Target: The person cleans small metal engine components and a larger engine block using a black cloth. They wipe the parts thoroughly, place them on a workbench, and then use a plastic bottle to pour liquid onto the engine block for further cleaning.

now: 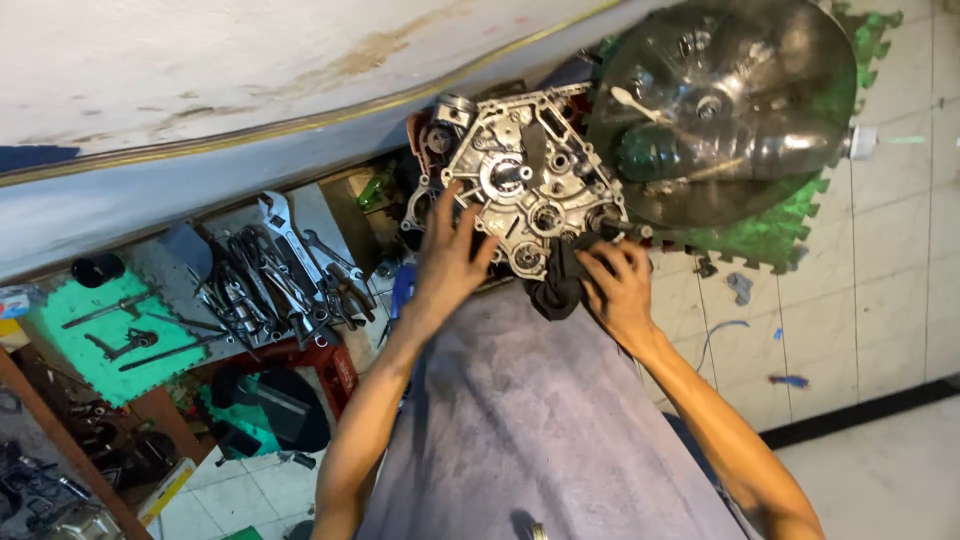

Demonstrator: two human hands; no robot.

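Note:
A silver metal engine case (520, 180) with gears, bearings and a piston at its top left lies just beyond my lap. My left hand (450, 255) rests spread on the lower left of the case, fingers apart on the metal. My right hand (615, 285) grips a dark rag (555, 290) at the lower right edge of the case, beside a protruding shaft (625, 228). A grey cloth (530, 420) covers my lap below both hands.
A round metal basin (730, 100) holding a clear plastic bottle sits on green foam mats (770, 235) at the upper right. Several wrenches and pliers (275, 275) lie on the left. A red crate (325, 365) and a green mat with tools (110, 335) are nearby.

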